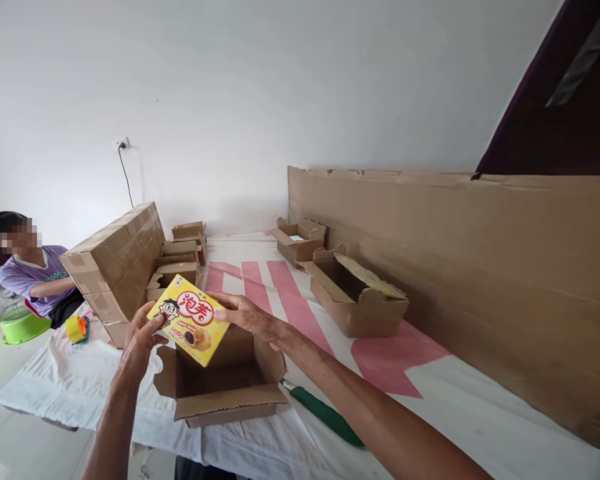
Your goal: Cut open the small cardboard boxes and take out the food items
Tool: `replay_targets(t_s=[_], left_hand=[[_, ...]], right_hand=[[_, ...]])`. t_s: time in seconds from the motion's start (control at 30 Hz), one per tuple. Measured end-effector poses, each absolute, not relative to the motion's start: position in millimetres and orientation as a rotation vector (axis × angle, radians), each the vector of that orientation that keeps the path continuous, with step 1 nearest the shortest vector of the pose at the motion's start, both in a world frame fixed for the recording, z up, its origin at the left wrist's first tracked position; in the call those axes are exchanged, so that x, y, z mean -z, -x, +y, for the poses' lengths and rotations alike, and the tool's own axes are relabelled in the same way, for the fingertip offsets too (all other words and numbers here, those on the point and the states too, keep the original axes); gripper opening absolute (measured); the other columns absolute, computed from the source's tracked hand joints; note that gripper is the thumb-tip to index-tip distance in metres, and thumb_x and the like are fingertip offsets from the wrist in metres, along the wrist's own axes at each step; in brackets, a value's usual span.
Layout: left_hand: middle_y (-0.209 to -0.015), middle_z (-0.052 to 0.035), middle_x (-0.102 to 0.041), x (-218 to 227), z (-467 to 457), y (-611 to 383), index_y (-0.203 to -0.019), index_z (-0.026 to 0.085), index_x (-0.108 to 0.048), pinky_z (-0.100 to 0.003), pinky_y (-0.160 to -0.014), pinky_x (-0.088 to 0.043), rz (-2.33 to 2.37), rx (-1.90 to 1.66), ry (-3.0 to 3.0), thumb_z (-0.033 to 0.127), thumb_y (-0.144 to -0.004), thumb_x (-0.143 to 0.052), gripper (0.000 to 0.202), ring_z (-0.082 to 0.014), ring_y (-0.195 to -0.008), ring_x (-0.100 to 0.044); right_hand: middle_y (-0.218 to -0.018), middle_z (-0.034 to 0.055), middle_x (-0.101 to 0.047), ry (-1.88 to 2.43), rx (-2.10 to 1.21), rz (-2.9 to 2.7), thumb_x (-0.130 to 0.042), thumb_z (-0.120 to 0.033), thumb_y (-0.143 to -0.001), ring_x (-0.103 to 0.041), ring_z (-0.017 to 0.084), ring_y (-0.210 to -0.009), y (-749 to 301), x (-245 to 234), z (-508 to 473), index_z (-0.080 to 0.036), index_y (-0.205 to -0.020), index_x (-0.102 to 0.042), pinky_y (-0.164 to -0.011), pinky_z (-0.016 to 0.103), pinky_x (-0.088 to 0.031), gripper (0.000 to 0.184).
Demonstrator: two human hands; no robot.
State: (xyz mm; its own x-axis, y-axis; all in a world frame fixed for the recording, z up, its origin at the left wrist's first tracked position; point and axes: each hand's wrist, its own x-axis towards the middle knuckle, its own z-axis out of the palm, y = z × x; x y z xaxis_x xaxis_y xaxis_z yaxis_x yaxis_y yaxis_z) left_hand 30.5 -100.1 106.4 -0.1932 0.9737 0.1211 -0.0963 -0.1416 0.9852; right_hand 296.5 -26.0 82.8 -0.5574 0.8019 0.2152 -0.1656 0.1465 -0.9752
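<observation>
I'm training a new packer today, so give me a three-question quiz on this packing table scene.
1. True or false: both hands hold the yellow snack box.
2. What lies directly below that box?
A) green plastic basin
B) open brown cardboard carton
C) roll of tape
3. What lies on the white cloth to the right of that carton?

Key:
1. True: left hand and right hand grip opposite edges.
2. B, the open brown cardboard carton.
3. A green-handled tool.

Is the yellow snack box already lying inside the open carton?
No, both hands, left hand and right hand, hold the yellow snack box above the open carton.
</observation>
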Motion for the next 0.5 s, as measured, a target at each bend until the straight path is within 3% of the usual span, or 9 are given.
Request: replay_targets(t_s=[0.07, 0.17, 0.3, 0.43, 0.5], left_hand=[[-0.095, -0.0095, -0.078, -105, -97, -27, -0.114, 0.012, -0.071, -0.026, -0.054, -0.058, 1.17, -1.343, -1.148, 0.049, -0.06, -0.098, 0.07, -0.0216, -0.076, -0.073], [-0.093, -0.0087, -0.077, -95, -91, -32, -0.099, 0.013, -0.072, -0.029, -0.061, -0.063, 1.116, -1.368, -1.108, 0.047, -0.062, -0.099, 0.057, -0.0205, -0.078, -0.072], [-0.107, -0.009, -0.078, -82, -74, -35, -0.108, 0.017, -0.069, -0.03, -0.073, -0.065, 1.073, -1.493, -1.099, 0.049, -0.064, -0.1, 0.063, -0.0216, -0.091, -0.075], [-0.109, -0.0112, -0.078, -77, -52, -28, -0.116, 0.017, -0.067, -0.03, -0.07, -0.063, 1.085, -1.417, -1.158, 0.051, -0.063, -0.1, 0.072, -0.0256, -0.095, -0.076], [-0.107, -0.0131, -0.079, -74, -43, -23, -0.115, 0.015, -0.069, -0.031, -0.068, -0.061, 1.097, -1.367, -1.174, 0.051, -0.062, -0.101, 0.072, -0.0279, -0.094, -0.077]], right_hand=[[-0.113, 0.0058, -0.08, 0.697, -1.484, -1.495, -0.084, -0.054, -0.08, -0.073, 0.027, -0.108, -293, -83, -19, -0.021, -0.137, -0.067, -0.086, 0.035, -0.061, 0.068], [-0.114, 0.0066, -0.079, 0.726, -1.416, -1.341, -0.084, -0.057, -0.079, -0.076, 0.028, -0.102, -284, -80, -13, -0.023, -0.136, -0.063, -0.081, 0.038, -0.064, 0.07], [-0.123, 0.0084, -0.078, 0.649, -1.394, -1.358, -0.082, -0.055, -0.082, -0.077, 0.03, -0.107, -271, -72, -5, -0.026, -0.144, -0.055, -0.084, 0.043, -0.067, 0.074], [-0.129, 0.0079, -0.077, 0.574, -1.368, -1.449, -0.079, -0.054, -0.084, -0.076, 0.03, -0.111, -262, -62, 14, -0.027, -0.142, -0.057, -0.093, 0.048, -0.066, 0.067], [-0.127, 0.0082, -0.077, 0.591, -1.37, -1.48, -0.078, -0.053, -0.085, -0.077, 0.03, -0.108, -260, -56, 24, -0.027, -0.14, -0.059, -0.09, 0.048, -0.068, 0.064]])
